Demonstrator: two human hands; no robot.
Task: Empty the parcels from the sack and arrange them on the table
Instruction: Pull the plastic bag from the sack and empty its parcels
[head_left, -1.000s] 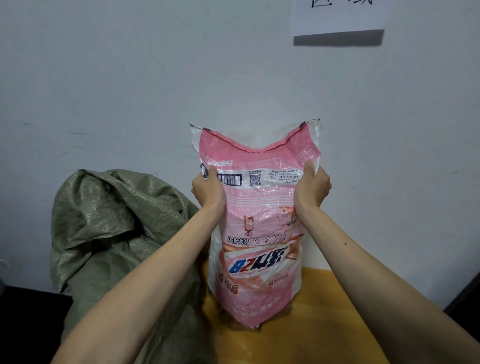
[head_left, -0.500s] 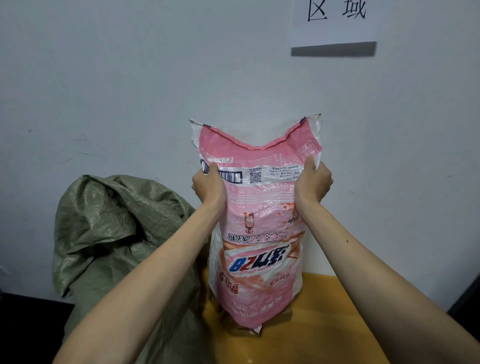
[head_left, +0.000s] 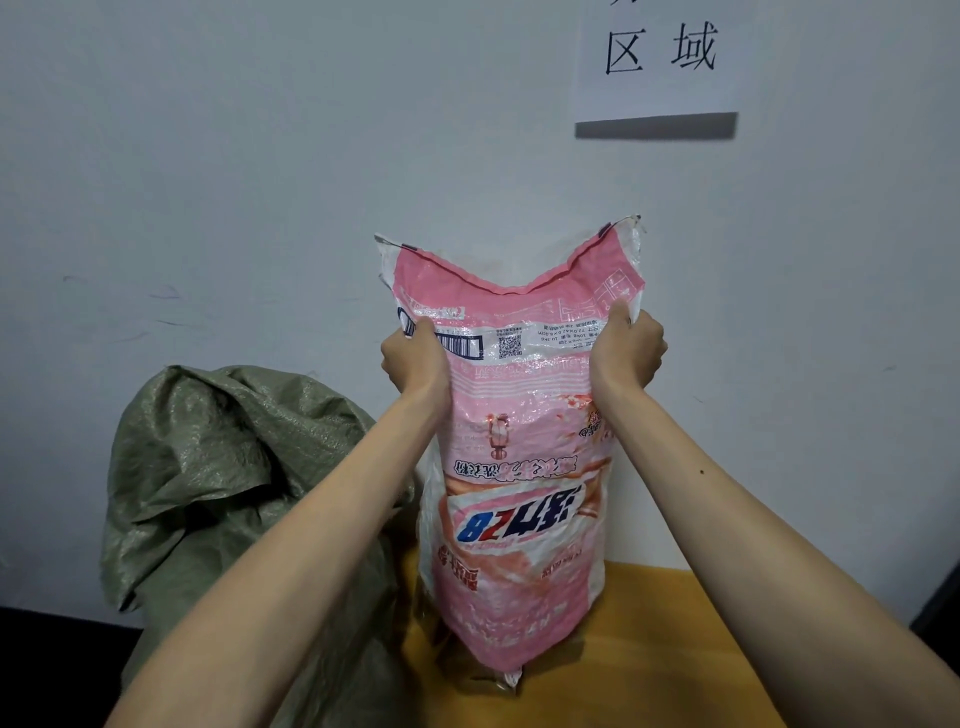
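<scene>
A: So, closest in, what do you see?

B: Two bare forearms reaching forward and up from the bottom corners. Under them is a yellow table (head_left: 649, 675), its top showing to the right of the sack.

A: And the hands?

B: The left hand (head_left: 415, 361) is closed round the left edge of a pink sack (head_left: 519, 441), thumb on the near face, fingers wrapped behind. The right hand (head_left: 631, 356) grips the right edge the same way, thumb pointing up along the fabric. Both hold it a little below its upper end.

A: How does the sack sit?

B: Upright, held up between the hands, with its print upside down. The upper edge sags into a V between two raised corners. The lower end meets the table, and something shiny and crumpled pokes out under it; I can't tell what.

A: Anything beside it?

B: A green sack (head_left: 234, 467), slumped just to the left of the pink one and partly hidden by the left forearm. I can't tell what it stands on.

A: Farther back?

B: A pale wall (head_left: 260, 182) close behind both sacks, and high on the right a white paper sign (head_left: 657, 57) with two black characters.
</scene>
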